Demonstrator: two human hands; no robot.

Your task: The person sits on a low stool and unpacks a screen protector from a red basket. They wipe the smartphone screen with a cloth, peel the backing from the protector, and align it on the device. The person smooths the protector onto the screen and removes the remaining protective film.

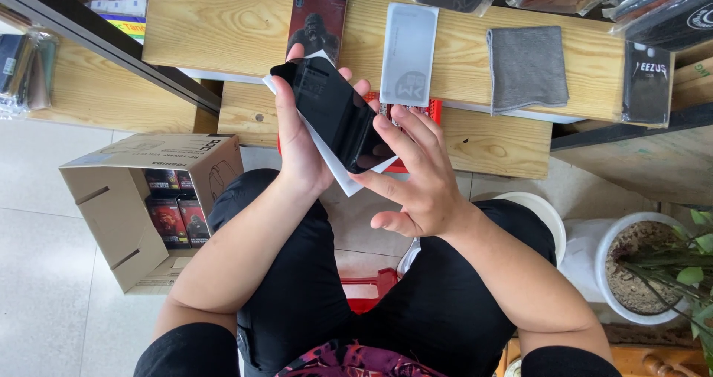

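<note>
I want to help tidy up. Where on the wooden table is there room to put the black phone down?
Bare wood lies between the clear sleeve and grey cloth, and left of the dark packet. The table's far edge and right end are crowded with packets.

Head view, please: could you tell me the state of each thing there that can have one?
Black phone: held face up in the left hand, over a white sheet.
Right hand: open, fingertips on the phone's lower edge.
Cardboard box: open, on its side, small boxes inside.
Grey cloth: folded, flat on the wooden bench.
White plant pot: upright on the floor.
</note>
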